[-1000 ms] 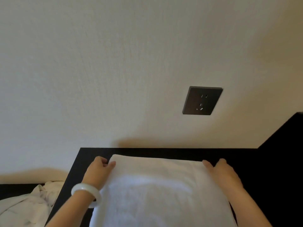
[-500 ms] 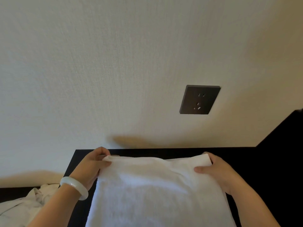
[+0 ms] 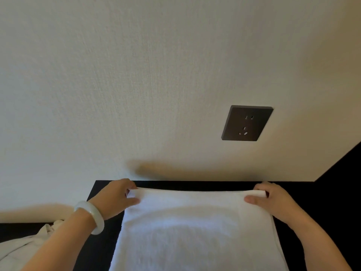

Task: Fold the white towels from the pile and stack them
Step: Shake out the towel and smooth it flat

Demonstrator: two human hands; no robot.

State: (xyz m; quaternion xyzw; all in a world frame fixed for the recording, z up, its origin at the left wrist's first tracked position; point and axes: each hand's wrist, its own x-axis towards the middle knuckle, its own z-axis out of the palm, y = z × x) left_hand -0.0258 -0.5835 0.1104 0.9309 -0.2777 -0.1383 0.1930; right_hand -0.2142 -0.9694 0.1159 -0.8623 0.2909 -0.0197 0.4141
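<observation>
A white towel point(image 3: 193, 227) lies spread on a black table point(image 3: 101, 241), its far edge close to the wall. My left hand point(image 3: 115, 198), with a pale bangle on the wrist, pinches the towel's far left corner between thumb and fingers. My right hand point(image 3: 271, 200) pinches the far right corner the same way. The far edge is lifted slightly and pulled straight between the two hands. The towel's near part runs out of the bottom of the view.
A heap of crumpled white cloth point(image 3: 21, 249) lies at the lower left, beside the table. A dark wall socket point(image 3: 247, 123) sits on the pale wall above. A black surface point(image 3: 343, 173) rises at the right edge.
Both hands went from resting flat on the towel's far corners to pinching them. The far edge has been lifted and drawn taut between them.
</observation>
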